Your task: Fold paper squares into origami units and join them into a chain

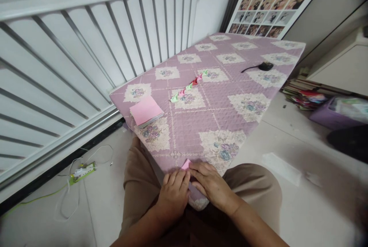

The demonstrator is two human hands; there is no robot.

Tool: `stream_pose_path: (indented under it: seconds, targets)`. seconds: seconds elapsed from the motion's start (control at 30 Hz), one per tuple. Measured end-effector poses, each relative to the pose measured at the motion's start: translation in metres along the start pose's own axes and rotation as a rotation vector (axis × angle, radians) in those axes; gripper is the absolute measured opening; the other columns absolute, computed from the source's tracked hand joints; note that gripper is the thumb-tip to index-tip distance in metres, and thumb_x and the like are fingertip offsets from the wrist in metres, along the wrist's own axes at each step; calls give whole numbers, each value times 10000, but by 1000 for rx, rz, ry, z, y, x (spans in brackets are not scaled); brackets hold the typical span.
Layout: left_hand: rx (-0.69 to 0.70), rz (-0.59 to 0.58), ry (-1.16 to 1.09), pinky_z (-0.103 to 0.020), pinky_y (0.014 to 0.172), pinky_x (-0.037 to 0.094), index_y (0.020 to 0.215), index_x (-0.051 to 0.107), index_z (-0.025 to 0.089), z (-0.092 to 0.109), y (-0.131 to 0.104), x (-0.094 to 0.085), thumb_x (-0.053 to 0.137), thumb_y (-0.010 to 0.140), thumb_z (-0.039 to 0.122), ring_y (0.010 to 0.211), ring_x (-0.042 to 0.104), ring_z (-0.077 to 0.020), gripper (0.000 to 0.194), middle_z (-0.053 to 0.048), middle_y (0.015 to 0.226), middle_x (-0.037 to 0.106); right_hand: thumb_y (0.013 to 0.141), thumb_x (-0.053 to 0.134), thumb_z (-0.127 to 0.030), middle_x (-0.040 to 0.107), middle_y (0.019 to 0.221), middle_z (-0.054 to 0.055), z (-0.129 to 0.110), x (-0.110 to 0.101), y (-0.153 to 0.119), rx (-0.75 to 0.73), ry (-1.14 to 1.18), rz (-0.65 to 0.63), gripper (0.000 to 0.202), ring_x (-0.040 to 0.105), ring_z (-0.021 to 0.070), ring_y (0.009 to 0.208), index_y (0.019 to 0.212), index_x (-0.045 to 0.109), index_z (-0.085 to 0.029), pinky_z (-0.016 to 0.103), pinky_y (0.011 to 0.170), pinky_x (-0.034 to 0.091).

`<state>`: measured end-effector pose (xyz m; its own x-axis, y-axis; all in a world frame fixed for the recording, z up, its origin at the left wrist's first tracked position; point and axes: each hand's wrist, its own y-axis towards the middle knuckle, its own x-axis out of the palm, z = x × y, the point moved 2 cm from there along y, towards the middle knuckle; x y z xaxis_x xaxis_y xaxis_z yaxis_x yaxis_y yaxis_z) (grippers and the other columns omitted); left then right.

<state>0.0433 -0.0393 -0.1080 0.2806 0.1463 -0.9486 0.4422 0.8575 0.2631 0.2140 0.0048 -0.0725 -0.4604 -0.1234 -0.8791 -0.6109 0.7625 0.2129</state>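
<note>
A small folded piece of pink paper (186, 163) lies at the near corner of the cloth-covered table (186, 135). My left hand (174, 190) presses on its near left side with the fingers together. From the right, my right hand (211, 183) has its fingertips on the paper, and the fingers cover part of it. A stack of square paper with a pink top sheet (146, 111) sits at the table's left edge. Beyond it, small folded pieces in green, pink and red (189, 86) form a slanting row.
A black object with a short cable (266, 66) rests toward the far right of the table. A white radiator (129, 36) runs along the left. A power strip (83, 172) with cables lies on the floor. A photo board (267, 7) stands behind.
</note>
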Motion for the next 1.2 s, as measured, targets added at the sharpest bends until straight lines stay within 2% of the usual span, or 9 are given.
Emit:
stream_pose_path:
  seconds: [0.23, 0.4, 0.5, 0.7, 0.77, 0.83, 0.93, 1.03, 1.2]
  targets:
    - [-12, -22, -8, -434, 1006, 352, 1268, 529, 197, 4, 0, -1, 463, 911, 367, 1143, 507, -255, 401, -100, 1275, 563, 839, 627, -352, 605, 1212, 109, 0, 2, 0, -23, -82, -28, 487, 553, 253, 1058, 1303, 532, -238, 417, 899, 451]
    - [-48, -7, -9, -428, 978, 346, 1206, 565, 207, 5, 3, -3, 473, 903, 345, 1118, 504, -256, 346, -87, 1233, 581, 764, 701, -442, 581, 1240, 116, -4, 11, 2, 44, -138, -43, 633, 520, 272, 1067, 1321, 512, -207, 417, 910, 437]
    - [-54, -32, -25, -424, 931, 356, 1206, 565, 221, 5, 6, -7, 484, 894, 347, 1083, 514, -254, 346, -85, 1217, 588, 735, 710, -493, 597, 1184, 127, -6, 13, 6, 75, -182, -50, 694, 515, 277, 1035, 1318, 511, -173, 410, 882, 437]
    - [-74, -50, -43, -427, 912, 349, 1224, 559, 238, 4, 7, -11, 551, 853, 365, 1077, 505, -253, 392, -81, 1207, 581, 728, 659, -599, 602, 1080, 138, 2, -3, 16, 56, -148, -52, 755, 525, 282, 991, 1317, 514, -151, 424, 848, 450]
    - [-72, -68, -44, -429, 918, 345, 1246, 542, 246, 4, 6, -12, 562, 844, 348, 1092, 494, -251, 415, -74, 1226, 568, 790, 630, -533, 599, 1106, 136, 6, -11, 18, 31, -52, -36, 664, 536, 265, 1011, 1326, 500, -165, 406, 862, 456]
    - [-68, -91, -47, -431, 919, 341, 1265, 522, 256, 4, 6, -13, 564, 843, 331, 1103, 485, -246, 431, -62, 1245, 560, 869, 572, -404, 607, 1108, 118, 8, -16, 18, 38, 54, 34, 477, 550, 235, 1016, 1292, 523, -190, 382, 880, 455]
    - [-74, -113, -63, -435, 918, 339, 1285, 502, 252, 5, 8, -17, 560, 847, 328, 1105, 481, -249, 449, -65, 1256, 558, 914, 489, -241, 637, 997, 81, 7, -11, 19, 45, 149, 114, 246, 575, 195, 936, 1118, 620, -200, 343, 846, 462]
    - [-64, -124, -89, -428, 925, 345, 1281, 507, 239, 3, 10, -22, 555, 855, 325, 1111, 482, -250, 437, -72, 1256, 560, 902, 467, -169, 636, 865, 62, 4, 3, 21, 22, 135, 102, 210, 575, 176, 822, 980, 662, -182, 314, 764, 472]
    - [4, -107, -106, -387, 964, 354, 1260, 526, 216, -10, 2, -23, 501, 894, 260, 1145, 478, -217, 370, -57, 1251, 575, 826, 540, -109, 621, 895, 54, 6, 10, 24, 19, 177, 68, 186, 566, 168, 854, 949, 659, -182, 294, 780, 463]
